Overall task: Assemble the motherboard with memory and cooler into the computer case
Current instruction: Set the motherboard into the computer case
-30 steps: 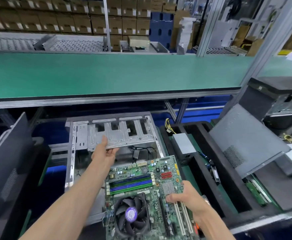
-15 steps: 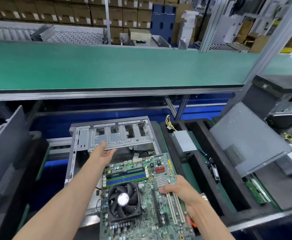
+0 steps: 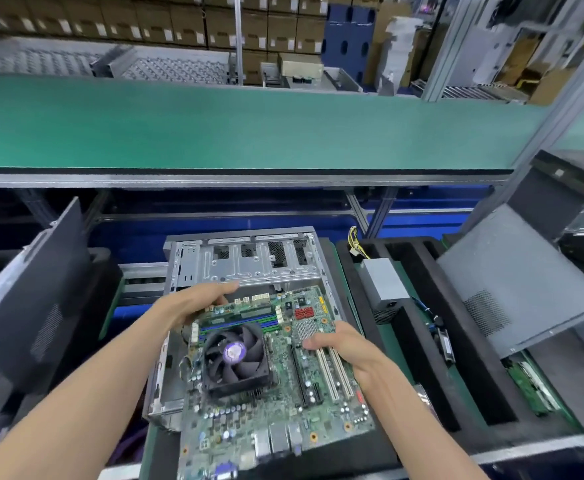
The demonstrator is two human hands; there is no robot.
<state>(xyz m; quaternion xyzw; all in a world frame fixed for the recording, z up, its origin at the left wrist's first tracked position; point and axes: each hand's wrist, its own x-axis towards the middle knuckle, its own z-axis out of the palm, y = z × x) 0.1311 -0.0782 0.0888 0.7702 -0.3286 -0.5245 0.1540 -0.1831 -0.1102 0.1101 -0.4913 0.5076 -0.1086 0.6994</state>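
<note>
left hand (image 3: 198,299) moved from computer case (image 3: 249,263) to motherboard (image 3: 280,386) | both hands' fingers curled gripping board edges | right hand (image 3: 344,344)

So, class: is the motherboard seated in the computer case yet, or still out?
Still out. Both hands hold the motherboard tilted above the open computer case, its near edge overhanging the case's front.
</note>
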